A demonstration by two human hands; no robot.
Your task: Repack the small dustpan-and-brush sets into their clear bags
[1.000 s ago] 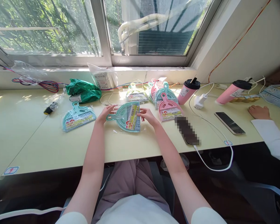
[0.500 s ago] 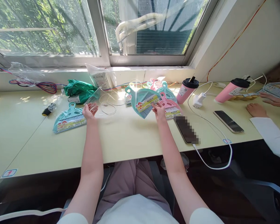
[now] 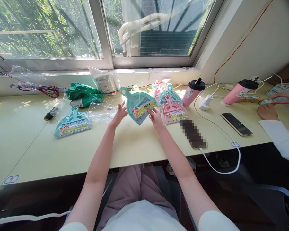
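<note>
A teal dustpan and brush set (image 3: 139, 104) with a yellow label is tilted above the table, its handle toward the upper left. My right hand (image 3: 156, 118) pinches its lower right edge by the label. Just left of the set, my left hand (image 3: 119, 114) is open with fingers spread, holding nothing. On the left lies another teal dustpan set (image 3: 72, 123) in clear wrap. Behind and right of my right hand are a pink dustpan set (image 3: 174, 110) and a further teal one (image 3: 170, 93). Crumpled clear plastic wrap (image 3: 100, 113) lies beyond my left wrist.
A green plastic bag (image 3: 84, 93) sits near the window sill. To the right stand two pink cups (image 3: 193, 93) with black lids, a white charger (image 3: 205, 102) and two phones (image 3: 236, 124). At the far right a co-worker's hand (image 3: 267, 111) rests on the table.
My left hand has moved right, away from the plastic wrap, and up to the held dustpan set. My right hand has brought that set slightly left.
</note>
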